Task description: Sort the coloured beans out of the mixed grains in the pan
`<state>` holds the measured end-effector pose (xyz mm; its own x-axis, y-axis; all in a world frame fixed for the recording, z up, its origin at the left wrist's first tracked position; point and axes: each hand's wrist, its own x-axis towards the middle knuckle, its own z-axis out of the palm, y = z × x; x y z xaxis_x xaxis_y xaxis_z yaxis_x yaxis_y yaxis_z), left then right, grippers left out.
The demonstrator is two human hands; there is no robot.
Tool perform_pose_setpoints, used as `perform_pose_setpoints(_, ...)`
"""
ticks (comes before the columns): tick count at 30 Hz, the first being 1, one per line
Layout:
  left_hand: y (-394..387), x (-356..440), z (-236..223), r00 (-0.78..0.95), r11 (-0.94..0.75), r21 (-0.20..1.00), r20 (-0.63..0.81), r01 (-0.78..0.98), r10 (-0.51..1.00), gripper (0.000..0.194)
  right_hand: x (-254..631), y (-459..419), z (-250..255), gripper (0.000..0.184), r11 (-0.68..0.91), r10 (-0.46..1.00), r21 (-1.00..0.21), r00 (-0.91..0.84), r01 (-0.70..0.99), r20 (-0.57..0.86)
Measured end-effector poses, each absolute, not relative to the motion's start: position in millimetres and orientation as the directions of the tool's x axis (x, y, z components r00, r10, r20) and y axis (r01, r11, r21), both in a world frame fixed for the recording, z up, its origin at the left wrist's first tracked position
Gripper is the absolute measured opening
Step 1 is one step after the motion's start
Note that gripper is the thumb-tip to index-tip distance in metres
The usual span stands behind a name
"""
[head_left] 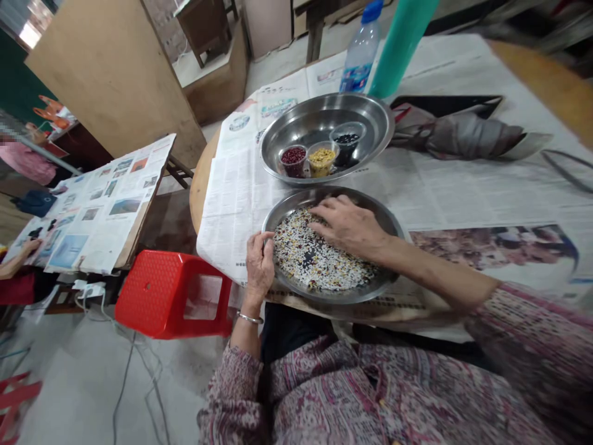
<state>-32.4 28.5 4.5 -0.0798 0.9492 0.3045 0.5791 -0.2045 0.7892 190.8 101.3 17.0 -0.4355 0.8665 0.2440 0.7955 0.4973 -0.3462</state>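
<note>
My left hand (260, 262) grips the left rim of a shallow metal basin (340, 298), thumb and fingers at its edge. Spread inside the basin is a mix of grains and beans (301, 256), mostly white with yellow, dark red and black bits. Over its upper part, my right hand (352, 230) reaches in with fingers apart, touching the mix; its fingertips are partly hidden. Behind stands a second metal basin (377, 127). It holds clear cups of red beans (293, 154), yellow beans or kernels (322, 158) and black beans (346, 138).
A water bottle (361, 52), a teal cylinder (403, 46) and a grey wrapped bundle (467, 135) lie beyond the basins on the newspaper-covered table (231, 210). A red stool (152, 293) stands left. Another person's arm (18, 262) rests by a second table.
</note>
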Motion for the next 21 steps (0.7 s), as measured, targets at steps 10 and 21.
perform_pose_setpoints(10,28,-32,5,-0.073,-0.199,0.788,0.295,0.583,0.953,0.024,177,75,18,0.022,0.682,0.649,-0.507,-0.756,0.528,0.085)
perform_pose_setpoints(21,28,-32,4,-0.062,-0.213,0.784,0.304,0.583,0.951,0.024,200,52,15,0.027,0.738,0.616,-0.465,-0.770,0.489,0.167)
